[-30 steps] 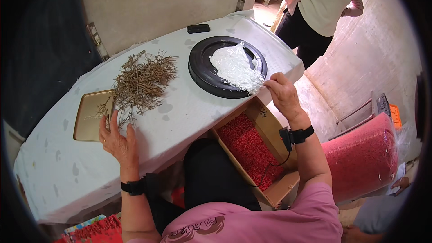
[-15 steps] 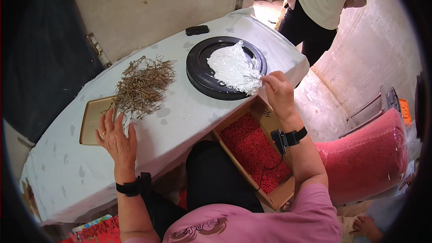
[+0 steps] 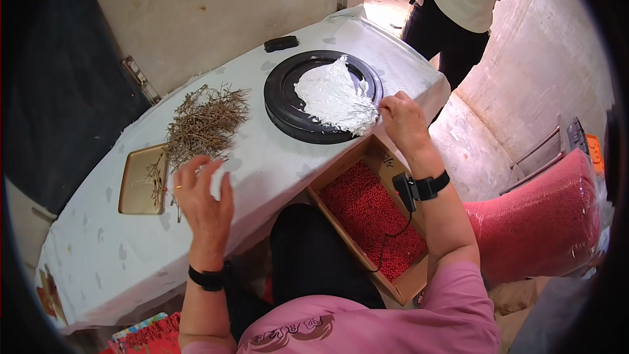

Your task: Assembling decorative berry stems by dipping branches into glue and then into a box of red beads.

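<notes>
My right hand (image 3: 405, 124) pinches a thin twig (image 3: 371, 107) at the right edge of a mound of white paste (image 3: 333, 95). The twig's tip lies against the paste, its detail too small to make out. Under the paste is a round black lid-like disc (image 3: 280, 108). My left hand (image 3: 204, 204) hovers over the table's near edge, fingers apart and slightly curled, with nothing visible in it. Just beyond it lies a tangled pile of dry brown twigs (image 3: 206, 118). A shallow gold tray (image 3: 134, 183) sits left of the pile, some twigs lying across it.
A cardboard box (image 3: 347, 249) of small red beads (image 3: 373, 219) stands below the table by my legs. A big clear bag of red beads (image 3: 534, 219) is at the right. A black object (image 3: 281, 43) lies on the white-covered table (image 3: 98, 262). Another person (image 3: 458, 0) stands at the far right.
My left hand has moved right and lifted away from the twig pile and the tray. My right hand stays at the paste's edge with the twig, shifted only slightly.
</notes>
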The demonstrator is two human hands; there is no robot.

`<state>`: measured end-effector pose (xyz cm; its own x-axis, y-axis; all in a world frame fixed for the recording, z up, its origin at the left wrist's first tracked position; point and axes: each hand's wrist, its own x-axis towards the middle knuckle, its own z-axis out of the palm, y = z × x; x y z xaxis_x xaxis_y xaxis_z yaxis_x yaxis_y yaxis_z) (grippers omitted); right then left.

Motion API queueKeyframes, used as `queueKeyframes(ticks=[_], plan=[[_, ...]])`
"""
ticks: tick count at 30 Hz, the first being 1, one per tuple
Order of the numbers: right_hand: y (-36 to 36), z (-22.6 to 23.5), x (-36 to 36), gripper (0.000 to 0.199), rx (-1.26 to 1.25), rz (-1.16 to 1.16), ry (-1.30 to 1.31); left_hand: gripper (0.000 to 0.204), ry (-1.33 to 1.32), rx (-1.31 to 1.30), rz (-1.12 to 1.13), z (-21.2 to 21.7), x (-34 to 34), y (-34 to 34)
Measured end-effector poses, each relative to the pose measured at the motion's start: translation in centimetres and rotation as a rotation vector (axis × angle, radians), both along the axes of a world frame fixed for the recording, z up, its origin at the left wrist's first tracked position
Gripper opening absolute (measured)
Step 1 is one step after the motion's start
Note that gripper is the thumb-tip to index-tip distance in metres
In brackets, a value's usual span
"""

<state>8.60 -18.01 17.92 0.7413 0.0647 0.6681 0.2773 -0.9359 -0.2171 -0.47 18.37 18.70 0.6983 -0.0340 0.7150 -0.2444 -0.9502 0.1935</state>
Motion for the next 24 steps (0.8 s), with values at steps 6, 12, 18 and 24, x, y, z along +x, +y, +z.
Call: queueKeyframes(ticks=[6, 12, 18, 24], plan=[[-1.1, -2.4, -4.6, 0.006, 0.754, 0.079, 0.085, 0.012, 0.536, -0.766, -0.752, -2.5, -1.2, -11.3], [2.2, -5.9, -11.1, 0.009, 1.628, 0.337, 0.362, 0.022, 0.756, -1.064, -0.787, -8.6, -0.6, -20.4], [2.8, -8.2, -13.6, 0.008, 1.916, 0.323, 0.362, 0.020, 1.003, -1.581, -0.787, -10.1, -1.3, -22.7], [2.4, -11.1, -13.7, 0.010, 1.924, 0.339, 0.430, 0.018, 1.124, -1.723, -0.713, -11.8, -1.2, -22.6]])
